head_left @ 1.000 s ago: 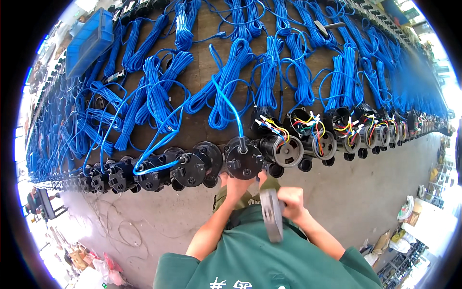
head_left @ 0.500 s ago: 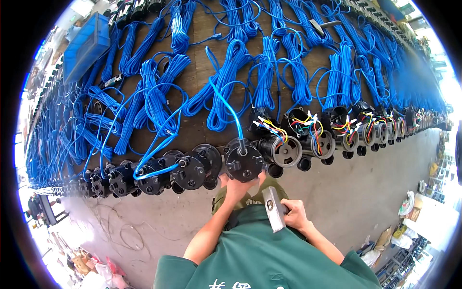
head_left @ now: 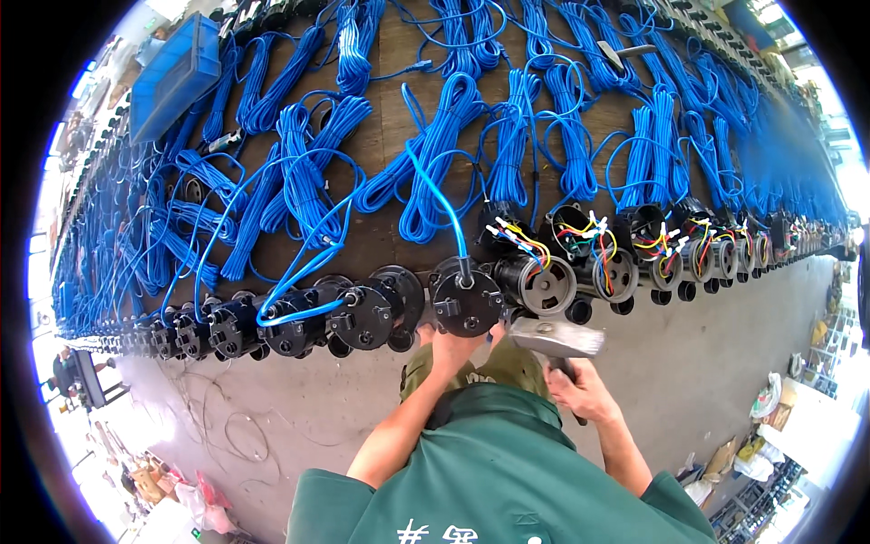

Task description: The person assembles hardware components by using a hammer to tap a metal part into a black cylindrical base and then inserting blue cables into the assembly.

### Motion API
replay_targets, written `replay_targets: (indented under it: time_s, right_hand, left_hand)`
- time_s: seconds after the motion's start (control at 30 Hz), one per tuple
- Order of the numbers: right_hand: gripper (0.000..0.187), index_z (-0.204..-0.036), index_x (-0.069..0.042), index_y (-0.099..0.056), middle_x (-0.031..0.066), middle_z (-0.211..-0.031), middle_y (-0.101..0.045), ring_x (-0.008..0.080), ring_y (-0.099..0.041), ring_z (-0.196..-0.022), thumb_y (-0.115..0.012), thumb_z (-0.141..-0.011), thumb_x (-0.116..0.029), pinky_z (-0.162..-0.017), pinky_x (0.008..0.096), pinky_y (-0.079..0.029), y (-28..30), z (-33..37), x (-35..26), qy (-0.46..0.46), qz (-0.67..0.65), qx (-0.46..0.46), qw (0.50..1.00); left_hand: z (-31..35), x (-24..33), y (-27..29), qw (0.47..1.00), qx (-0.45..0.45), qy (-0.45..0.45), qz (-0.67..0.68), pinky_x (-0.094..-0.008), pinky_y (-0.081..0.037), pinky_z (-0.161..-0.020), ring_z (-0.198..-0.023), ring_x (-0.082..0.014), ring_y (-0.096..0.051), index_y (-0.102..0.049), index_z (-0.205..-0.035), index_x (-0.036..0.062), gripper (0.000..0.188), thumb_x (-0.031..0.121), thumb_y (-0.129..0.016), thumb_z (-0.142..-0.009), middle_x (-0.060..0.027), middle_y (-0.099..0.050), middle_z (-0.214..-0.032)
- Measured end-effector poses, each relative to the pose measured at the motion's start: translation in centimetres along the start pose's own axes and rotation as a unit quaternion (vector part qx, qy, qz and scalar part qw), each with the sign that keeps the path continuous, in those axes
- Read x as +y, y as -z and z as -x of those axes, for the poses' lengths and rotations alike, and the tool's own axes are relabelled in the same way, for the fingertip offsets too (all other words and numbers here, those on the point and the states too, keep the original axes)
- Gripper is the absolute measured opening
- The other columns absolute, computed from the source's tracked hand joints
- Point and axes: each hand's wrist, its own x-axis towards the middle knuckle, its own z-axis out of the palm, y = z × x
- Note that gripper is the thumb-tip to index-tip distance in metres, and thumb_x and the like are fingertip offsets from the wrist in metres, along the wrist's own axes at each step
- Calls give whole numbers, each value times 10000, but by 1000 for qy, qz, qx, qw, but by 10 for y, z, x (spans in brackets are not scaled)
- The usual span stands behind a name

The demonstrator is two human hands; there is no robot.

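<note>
My right hand (head_left: pixel 580 390) is closed round the dark handle of a hammer (head_left: pixel 557 338). The hammer's grey metal head lies crosswise, just right of and a little below a black round motor housing (head_left: pixel 468 299), apart from it. A blue cable rises from the fitting on top of this housing. Against the housing's near lower side, my left hand (head_left: pixel 455 352) grips it from below; its fingertips are hidden. Right of it, an uncapped housing (head_left: pixel 544 283) shows white-tipped coloured wires (head_left: pixel 518 240).
Capped black housings (head_left: pixel 362 319) line the bench edge to the left, uncapped ones (head_left: pixel 612 272) to the right. Bundled blue cables (head_left: pixel 444 154) cover much of the brown bench (head_left: pixel 390 118). A blue crate (head_left: pixel 177 82) sits far left, another hammer (head_left: pixel 621 53) far right.
The hammer has swung up and forward in my right hand, its head turning from lengthwise to crosswise beside the housing. My left hand stays at the same housing. The whole view shifted slightly.
</note>
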Motion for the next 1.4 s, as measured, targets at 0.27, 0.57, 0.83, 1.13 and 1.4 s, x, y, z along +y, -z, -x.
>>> replay_targets:
  time_s: [0.27,0.57,0.83,1.13,1.4]
  right_hand:
    - [375,-870,-101,-482,-63,-683,-401,41,-340,-542,-607,-1089,-378,-477,236,-283,-27,-11,-4,-112,-148,22,982]
    - [338,-965,-42,-546,-12,-697,-470,59,-402,-572,-563,-1091,-355,-501,250,-355,-46,36,-112,152,-48,60,985]
    - [391,-1051,20,-660,30,-687,-589,124,-474,-649,-650,-1049,-371,-612,363,-437,-86,-7,-124,37,284,116,951]
    - [463,-1068,5,-654,92,-769,-605,145,-538,-720,-605,-1057,-455,-675,386,-474,-110,-23,-105,17,290,49,956]
    - [392,-895,-26,-689,-44,-689,-566,55,-465,-634,-731,-1005,-400,-554,287,-393,55,66,-88,154,211,270,927]
  left_hand:
    - [-1,7,6,962,-73,206,162,-423,-532,-918,-1028,-263,-647,-676,-1253,53,598,212,-926,-734,-97,-697,-1171]
    - [7,82,80,987,-16,159,15,-464,-433,-1088,-1289,-373,-501,-243,-1513,-78,1169,303,-972,-683,-255,-474,-1399]
    - [-36,109,84,964,172,75,190,-466,-341,-1212,-1429,-381,-435,-183,-1581,-58,1223,207,-975,-688,-265,-370,-1560]
    - [-56,100,65,941,222,10,255,-400,-484,-1066,-1216,-273,-599,-427,-1517,-7,1074,142,-988,-614,-173,-570,-1380]
    - [-35,138,59,948,294,4,120,-483,-350,-1201,-1414,-370,-446,-349,-1542,-35,985,152,-915,-758,-240,-425,-1549]
